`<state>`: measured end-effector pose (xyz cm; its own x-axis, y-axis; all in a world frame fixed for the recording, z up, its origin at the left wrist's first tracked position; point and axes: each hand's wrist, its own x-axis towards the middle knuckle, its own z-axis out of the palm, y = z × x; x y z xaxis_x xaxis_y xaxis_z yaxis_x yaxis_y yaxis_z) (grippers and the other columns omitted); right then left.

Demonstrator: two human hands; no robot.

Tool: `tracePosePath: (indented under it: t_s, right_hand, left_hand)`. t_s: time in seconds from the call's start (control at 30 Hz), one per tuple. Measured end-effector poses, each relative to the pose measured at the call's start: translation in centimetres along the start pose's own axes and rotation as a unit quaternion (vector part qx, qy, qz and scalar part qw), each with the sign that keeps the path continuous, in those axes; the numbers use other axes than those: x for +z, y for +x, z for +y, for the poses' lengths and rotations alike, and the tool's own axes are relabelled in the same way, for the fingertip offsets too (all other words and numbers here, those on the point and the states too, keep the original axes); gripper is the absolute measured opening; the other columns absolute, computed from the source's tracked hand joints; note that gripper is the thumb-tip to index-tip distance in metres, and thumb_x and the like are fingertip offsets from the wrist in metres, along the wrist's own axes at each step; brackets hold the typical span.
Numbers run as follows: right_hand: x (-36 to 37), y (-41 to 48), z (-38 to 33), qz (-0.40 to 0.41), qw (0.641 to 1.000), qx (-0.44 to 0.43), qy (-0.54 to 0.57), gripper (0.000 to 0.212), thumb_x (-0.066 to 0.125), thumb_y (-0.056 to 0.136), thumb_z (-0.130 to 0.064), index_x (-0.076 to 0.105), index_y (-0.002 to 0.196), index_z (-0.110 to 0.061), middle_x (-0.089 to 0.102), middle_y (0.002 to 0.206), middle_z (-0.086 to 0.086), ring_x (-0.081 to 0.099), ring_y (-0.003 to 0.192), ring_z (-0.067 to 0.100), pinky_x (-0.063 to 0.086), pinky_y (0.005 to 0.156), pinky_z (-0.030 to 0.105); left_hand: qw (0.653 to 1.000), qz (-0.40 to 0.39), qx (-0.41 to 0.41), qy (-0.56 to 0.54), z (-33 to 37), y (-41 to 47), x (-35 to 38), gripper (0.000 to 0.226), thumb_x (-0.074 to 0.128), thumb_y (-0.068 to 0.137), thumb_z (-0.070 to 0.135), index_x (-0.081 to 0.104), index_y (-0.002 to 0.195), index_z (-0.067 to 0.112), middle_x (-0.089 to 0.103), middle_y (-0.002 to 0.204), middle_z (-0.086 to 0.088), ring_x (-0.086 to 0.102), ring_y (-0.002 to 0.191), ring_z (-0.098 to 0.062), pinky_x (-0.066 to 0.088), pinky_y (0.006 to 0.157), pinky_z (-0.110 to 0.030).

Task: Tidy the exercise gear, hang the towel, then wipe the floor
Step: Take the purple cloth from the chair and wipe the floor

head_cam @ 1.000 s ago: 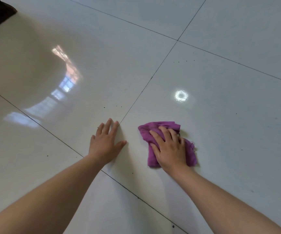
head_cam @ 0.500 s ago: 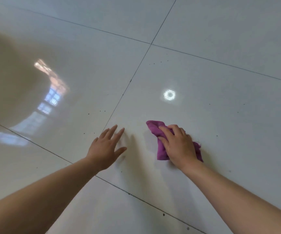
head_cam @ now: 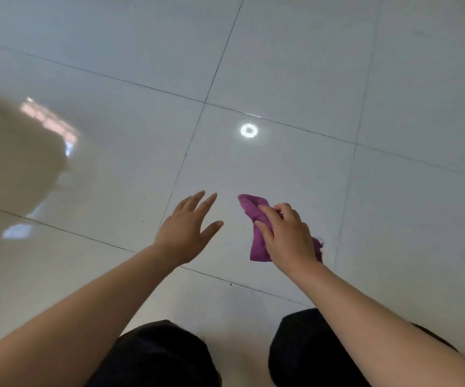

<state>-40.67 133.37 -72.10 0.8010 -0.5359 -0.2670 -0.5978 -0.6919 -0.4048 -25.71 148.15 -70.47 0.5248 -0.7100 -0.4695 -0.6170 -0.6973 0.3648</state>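
A crumpled purple cloth (head_cam: 253, 210) hangs from my right hand (head_cam: 288, 237), whose fingers are closed around it above the glossy white tiled floor (head_cam: 281, 79). The cloth's far end sticks out past my fingertips and a frayed corner shows by my wrist. My left hand (head_cam: 188, 230) hovers to the left of the cloth, palm down, fingers spread, holding nothing and apart from the cloth. Whether the cloth still touches the floor I cannot tell.
My two knees in black trousers (head_cam: 167, 356) sit at the bottom edge. Dark grout lines (head_cam: 195, 129) cross the tiles. A round lamp reflection (head_cam: 249, 131) and a window reflection (head_cam: 47, 121) shine on the floor. Small dark specks lie near the grout lines.
My left hand has lifted off the floor. My right hand has bunched the cloth up and drawn it back. The view has risen and my knees have come into sight.
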Motion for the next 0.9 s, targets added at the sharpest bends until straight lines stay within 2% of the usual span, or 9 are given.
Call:
tracePosePath:
  t_s: [0.13,0.3,0.43,0.6,0.67,0.77,0.9]
  right_hand:
    - [-13.2,-5.1,-4.4,0.014,0.999,0.007,0.030,0.036,0.043,0.096,-0.035,0.050,0.127,-0.020,0.048,0.115,0.002,0.049,0.101,0.022,0.045,0.083,0.040]
    - [-28.0,-10.8,-9.6,0.026,0.996,0.023,0.076,0.038,0.041,0.096,-0.036,0.050,0.129,-0.019,0.048,0.115,0.001,0.050,0.103,0.019,0.047,0.086,0.037]
    - [-37.0,-14.0,-12.3,0.038,0.993,0.017,0.114,0.039,0.040,0.097,-0.037,0.049,0.130,-0.018,0.048,0.117,-0.001,0.050,0.104,0.016,0.046,0.090,0.033]
    - [-43.7,-16.8,-14.0,0.075,0.987,-0.009,0.142,0.038,0.041,0.096,-0.037,0.051,0.128,-0.016,0.049,0.114,-0.001,0.051,0.099,0.015,0.045,0.086,0.027]
    - [-45.2,-17.2,-14.4,0.084,0.986,-0.015,0.144,0.038,0.041,0.096,-0.037,0.052,0.127,-0.017,0.049,0.114,-0.001,0.051,0.100,0.014,0.043,0.085,0.024]
    - [-46.7,-17.4,-15.2,0.063,0.988,-0.033,0.135,0.038,0.042,0.097,-0.037,0.050,0.129,-0.018,0.049,0.116,0.000,0.050,0.104,0.016,0.044,0.090,0.029]
    - [-48.5,-17.8,-16.2,0.078,0.989,-0.041,0.120,0.037,0.043,0.096,-0.036,0.050,0.129,-0.019,0.048,0.116,0.000,0.049,0.105,0.017,0.044,0.091,0.032]
  left_hand:
    - [0.997,0.011,-0.013,-0.079,6.7,-8.3,-10.1,0.060,0.035,0.093,0.050,0.017,0.148,0.032,0.019,0.155,0.005,0.014,0.142,-0.016,0.024,0.114,-0.039]
    - [0.990,0.033,-0.037,-0.130,14.9,-17.1,-22.6,0.055,0.037,0.094,0.047,0.026,0.145,0.028,0.032,0.150,0.003,0.030,0.136,-0.016,0.028,0.109,-0.033]
    - [0.992,0.059,-0.026,-0.108,20.3,-22.2,-29.9,0.054,0.036,0.094,0.048,0.029,0.144,0.029,0.037,0.147,0.005,0.036,0.133,-0.014,0.031,0.105,-0.029]
    - [0.991,0.109,-0.007,-0.082,24.4,-25.9,-35.4,0.053,0.036,0.093,0.048,0.032,0.142,0.028,0.040,0.145,0.005,0.041,0.129,-0.016,0.037,0.103,-0.034]
    - [0.989,0.126,0.001,-0.078,25.5,-26.8,-36.5,0.053,0.037,0.093,0.049,0.033,0.141,0.028,0.044,0.142,0.005,0.049,0.121,-0.018,0.040,0.099,-0.033]
    - [0.986,0.137,-0.003,-0.093,26.4,-27.6,-37.6,0.052,0.038,0.093,0.049,0.033,0.141,0.029,0.048,0.137,0.008,0.057,0.106,-0.018,0.042,0.091,-0.030]
    - [0.980,0.157,0.004,-0.121,26.9,-28.5,-38.4,0.052,0.041,0.092,0.047,0.035,0.140,0.028,0.049,0.135,0.007,0.053,0.111,-0.016,0.040,0.089,-0.027]
